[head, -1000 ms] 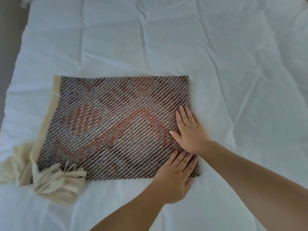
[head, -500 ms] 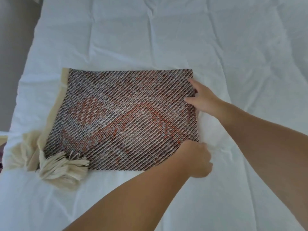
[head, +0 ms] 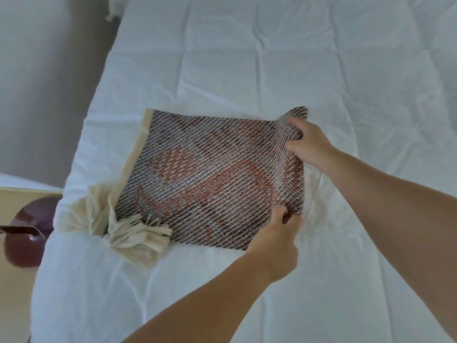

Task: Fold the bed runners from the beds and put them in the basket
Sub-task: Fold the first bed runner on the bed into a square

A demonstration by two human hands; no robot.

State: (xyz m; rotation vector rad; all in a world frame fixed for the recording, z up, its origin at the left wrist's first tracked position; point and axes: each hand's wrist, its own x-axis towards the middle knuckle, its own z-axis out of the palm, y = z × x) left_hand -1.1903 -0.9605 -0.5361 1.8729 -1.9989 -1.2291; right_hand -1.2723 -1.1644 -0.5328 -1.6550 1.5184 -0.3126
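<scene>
A folded bed runner [head: 197, 174], woven in brown, grey and orange with a cream backing and cream tassels [head: 138, 235] at its left end, lies on the white bed [head: 247, 58]. My right hand [head: 309, 142] pinches the runner's far right corner and lifts it off the sheet. My left hand [head: 279, 241] grips the near right corner, also raised. The right edge of the runner stands up in a ridge between the two hands. No basket is in view.
A wooden bedside surface [head: 14, 280] with a dark red rounded object [head: 29, 233] stands at the lower left, beside the bed's left edge. A grey wall [head: 49, 70] runs along the left. White bedding spreads to the right and far side.
Both hands went from pressing flat on the runner's right side to gripping its right corners and lifting that edge. The view has shifted right, showing the bedside surface.
</scene>
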